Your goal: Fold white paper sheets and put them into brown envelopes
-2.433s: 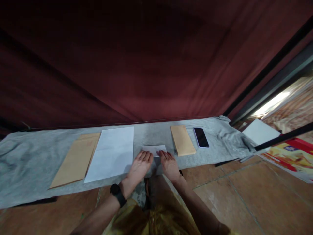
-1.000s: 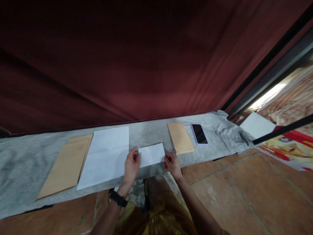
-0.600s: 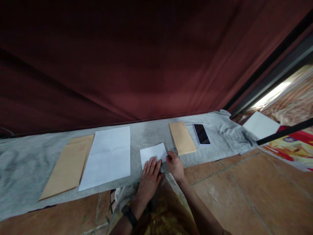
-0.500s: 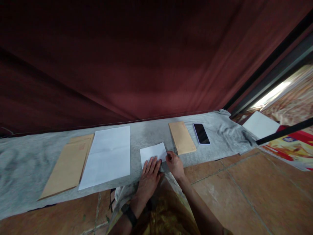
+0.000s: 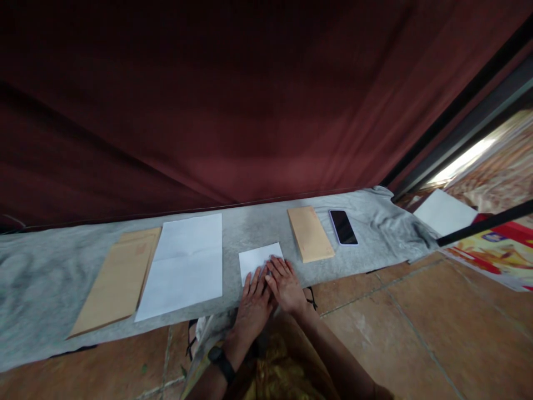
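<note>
A small folded piece of white paper lies on the grey cloth near its front edge. My left hand rests flat on its lower part, fingers stretched out. Beside it, my right hand lies flat over the paper's right side, fingers extended, touching the left hand. Both hands hide the paper's near edge. To the left is a large white sheet with a faint crease across it. A brown envelope sits just right of the hands.
More brown envelopes overlap at the far left. A phone lies right of the single envelope. The grey cloth covers a narrow bench before a dark red curtain. A red printed box stands at right by a dark bar.
My right hand has moved left from the paper's right edge. Its curled fingers have opened and now lie flat on the paper. The left hand stays nearly in place.
</note>
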### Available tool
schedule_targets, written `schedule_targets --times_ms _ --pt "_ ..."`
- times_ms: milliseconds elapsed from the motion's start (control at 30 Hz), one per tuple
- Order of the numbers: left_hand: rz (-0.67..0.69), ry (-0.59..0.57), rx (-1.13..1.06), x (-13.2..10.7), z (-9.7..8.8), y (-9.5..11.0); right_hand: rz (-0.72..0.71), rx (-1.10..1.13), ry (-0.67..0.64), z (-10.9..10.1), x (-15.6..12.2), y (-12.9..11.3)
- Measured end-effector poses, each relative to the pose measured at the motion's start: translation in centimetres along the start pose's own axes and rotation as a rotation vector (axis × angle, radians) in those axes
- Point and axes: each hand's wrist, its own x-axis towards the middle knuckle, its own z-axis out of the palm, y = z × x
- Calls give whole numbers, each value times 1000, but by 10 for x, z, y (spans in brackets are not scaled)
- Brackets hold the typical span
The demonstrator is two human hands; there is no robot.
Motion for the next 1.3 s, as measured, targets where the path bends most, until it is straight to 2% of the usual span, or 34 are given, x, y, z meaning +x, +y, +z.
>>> schedule_targets --times_ms 233,500,967,1300 --pt "-21 8 -1 1 -4 1 -5 -55 -18 -2 16 18" --pt "-29 27 7 1 -4 2 31 -127 -41 5 34 27" --pt "-32 0 -16 -3 -4 2 -7 -111 -4 2 6 29" --pt "-87 9 11 -29 -7 -9 -23 -140 2 1 5 28"
